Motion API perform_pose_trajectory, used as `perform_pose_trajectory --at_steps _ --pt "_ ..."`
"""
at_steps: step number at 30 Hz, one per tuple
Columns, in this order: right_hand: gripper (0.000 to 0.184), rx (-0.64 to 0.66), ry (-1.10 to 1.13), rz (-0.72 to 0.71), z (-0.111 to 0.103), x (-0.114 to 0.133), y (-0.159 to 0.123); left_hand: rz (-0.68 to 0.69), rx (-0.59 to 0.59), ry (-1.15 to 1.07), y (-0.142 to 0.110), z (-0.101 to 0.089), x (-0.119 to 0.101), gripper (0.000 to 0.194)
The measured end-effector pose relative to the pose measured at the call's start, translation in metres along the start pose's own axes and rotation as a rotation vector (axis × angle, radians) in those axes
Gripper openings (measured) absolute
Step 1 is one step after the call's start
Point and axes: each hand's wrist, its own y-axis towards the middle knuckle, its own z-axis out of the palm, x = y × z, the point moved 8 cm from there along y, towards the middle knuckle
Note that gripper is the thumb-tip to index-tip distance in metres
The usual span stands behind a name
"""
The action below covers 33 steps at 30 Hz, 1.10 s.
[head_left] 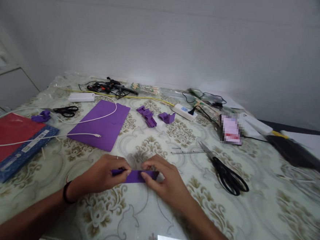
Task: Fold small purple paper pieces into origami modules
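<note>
Between my two hands is a narrow purple paper strip (135,176), held low over the patterned table near its front. My left hand (104,172) pinches the strip's left end between thumb and fingers. At the other end, my right hand (167,179) grips it with the thumb in front and the fingers curled behind. Farther back lie a folded purple paper piece (147,116) and a smaller bent one (167,117). A large purple sheet (102,121) rests to the left, with a white cable across it. Black-handled scissors (224,172) and a clear ruler (189,151) are on the right.
At far left, a red sheet (9,135) and blue packet (23,154) lie near a second pair of scissors (66,111). A power strip (185,112), tangled black cables (110,88) and bundled sticks (144,88) line the back. A phone (231,130) stands right.
</note>
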Motion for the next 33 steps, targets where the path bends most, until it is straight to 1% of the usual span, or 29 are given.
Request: perform_pose_trajectory --at_steps 2,5,7,11,15,23,29,33 --pt "0.008 0.007 0.013 -0.045 0.007 0.008 -0.001 0.014 -0.013 -0.012 -0.002 0.007 -0.003 0.016" --pt "0.013 0.014 0.018 -0.063 0.012 0.011 -0.002 0.028 -0.032 -0.031 -0.003 0.013 -0.005 0.013" --pt "0.014 0.019 0.016 -0.068 0.014 0.011 -0.003 0.041 -0.046 -0.049 -0.003 0.014 -0.008 0.011" --pt "0.014 0.014 0.007 -0.094 0.017 0.013 -0.004 0.052 -0.063 -0.075 -0.001 0.013 -0.014 0.012" --pt "0.014 0.013 -0.005 -0.12 0.02 0.017 -0.005 0.029 -0.037 -0.071 0.0 0.015 -0.016 0.015" --pt "0.014 0.022 0.0 -0.155 0.021 0.018 -0.005 0.019 0.04 -0.049 -0.003 0.018 -0.013 0.016" --pt "0.014 0.026 0.015 -0.137 0.021 0.016 -0.004 0.008 0.06 -0.058 -0.001 0.016 -0.01 0.014" --pt "0.015 0.029 0.03 -0.093 0.018 0.01 -0.003 0.006 0.057 -0.066 0.0 0.013 -0.007 0.013"
